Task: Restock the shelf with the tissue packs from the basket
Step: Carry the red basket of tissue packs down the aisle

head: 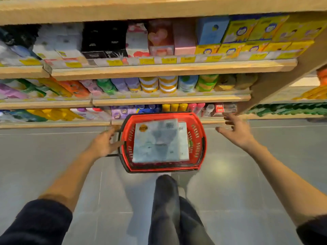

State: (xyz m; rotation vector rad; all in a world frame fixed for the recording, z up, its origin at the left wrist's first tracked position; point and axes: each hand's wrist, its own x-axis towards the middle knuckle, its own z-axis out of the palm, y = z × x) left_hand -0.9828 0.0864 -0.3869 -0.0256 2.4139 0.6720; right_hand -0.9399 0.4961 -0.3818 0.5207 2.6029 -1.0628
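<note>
Grey floor tiles point(53, 147) run up to a long wall of wooden shelving point(159, 69), and the whole view is smeared with blur. At the far left the upper tier carries white and black packs, and the tiers below it hold orange, green and purple packets.

My left arm reaches forward from a dark sleeve point(35, 223). My left grip point(103, 145) lies over the black handle point(110, 155) that sticks out from the left side of the basket point(159, 115), fingertips at the red rim. Whether that grip is clasping the handle or only resting on it I cannot tell, because the blur hides the fingers.

Red and sitting on the floor just before the lowest shelf, the basket is in the middle, straight ahead of my dark trouser legs point(166, 209). Inside it lie the tissue packs point(155, 140). A large pale blue-white one is flat on top, covering most of the opening, and a second white pack point(184, 138) shows along its right edge.

To the right of the basket and apart from it, my right grip point(236, 131) hangs in the air in front of the lowest shelf, released, fingers spread and holding nothing. Farther right a wooden end panel point(283, 82) closes the shelving, with yellow and blue boxes point(247, 32) on the tier above.
</note>
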